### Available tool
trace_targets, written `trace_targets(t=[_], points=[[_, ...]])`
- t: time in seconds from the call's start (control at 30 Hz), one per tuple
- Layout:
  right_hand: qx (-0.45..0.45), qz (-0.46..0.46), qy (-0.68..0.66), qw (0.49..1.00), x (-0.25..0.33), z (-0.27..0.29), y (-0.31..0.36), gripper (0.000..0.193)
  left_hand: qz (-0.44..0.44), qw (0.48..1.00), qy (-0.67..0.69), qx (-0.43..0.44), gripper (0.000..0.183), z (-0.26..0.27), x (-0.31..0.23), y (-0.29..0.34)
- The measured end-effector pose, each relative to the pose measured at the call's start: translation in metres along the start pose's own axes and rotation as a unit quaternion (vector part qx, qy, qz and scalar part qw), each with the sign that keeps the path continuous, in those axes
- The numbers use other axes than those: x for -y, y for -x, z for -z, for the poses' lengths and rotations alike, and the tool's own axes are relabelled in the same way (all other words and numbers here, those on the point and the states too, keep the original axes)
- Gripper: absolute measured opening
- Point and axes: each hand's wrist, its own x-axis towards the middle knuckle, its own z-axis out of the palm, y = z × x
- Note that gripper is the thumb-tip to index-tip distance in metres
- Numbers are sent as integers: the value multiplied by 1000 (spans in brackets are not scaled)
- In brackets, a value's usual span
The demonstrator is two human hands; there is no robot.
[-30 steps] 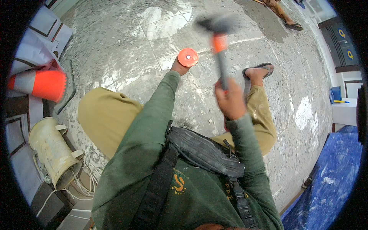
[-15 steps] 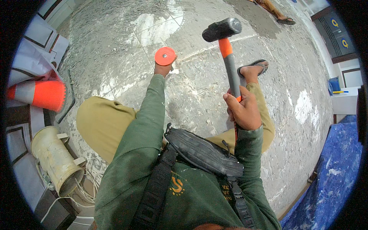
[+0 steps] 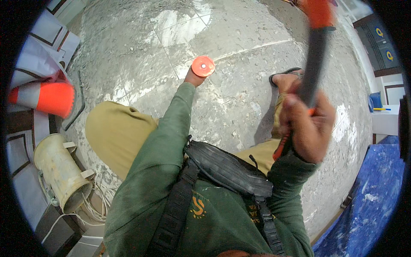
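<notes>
A rough grey floor (image 3: 227, 113), crossed by straight lines and blotched with white patches (image 3: 184, 26), spread through a well-lit room. White panels (image 3: 46, 30) with dark trim lined the left side, where an orange cone (image 3: 53, 99) lay tipped near a stained cream cylinder (image 3: 58, 165). At right, a dark panel (image 3: 371, 53) stood beyond a white ledge (image 3: 383, 123) and a white-flecked blue sheet (image 3: 368, 188).

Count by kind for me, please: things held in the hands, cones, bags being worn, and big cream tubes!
Held things: 2 (orange-disc piece, grey-handled tool)
Orange cone: 1
Worn black bag: 1
Cream tube: 1
Total: 5
</notes>
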Motion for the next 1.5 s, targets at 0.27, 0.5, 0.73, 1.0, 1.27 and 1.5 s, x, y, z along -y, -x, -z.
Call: trace_targets(t=[0.27, 0.5, 0.73, 1.0, 1.27, 1.5], points=[[39, 180, 64, 981, -74, -39, -17, 16, 37, 999, -3, -5, 35, -7, 29, 5], [217, -247, 161, 931, -200, -29, 4, 21, -49, 998, -29, 38, 13, 6, -2, 13], [127, -230, 65, 963, -151, 7, 4, 18, -3, 997, -53, -59, 22, 18, -38, 0], [100, -193, 36, 975, -106, 13, -3, 17, 22, 997, 35, -65, 32, -11, -65, -1], [21, -63, 51, 996, -29, 11, -5, 14, 3, 1000, 4, 23, 41, -37, -21, -8], [-85, 156, -85, 980, -3, -9, -29, 9, 67, 997, -21, 38, 43, -54, -37, -4]])
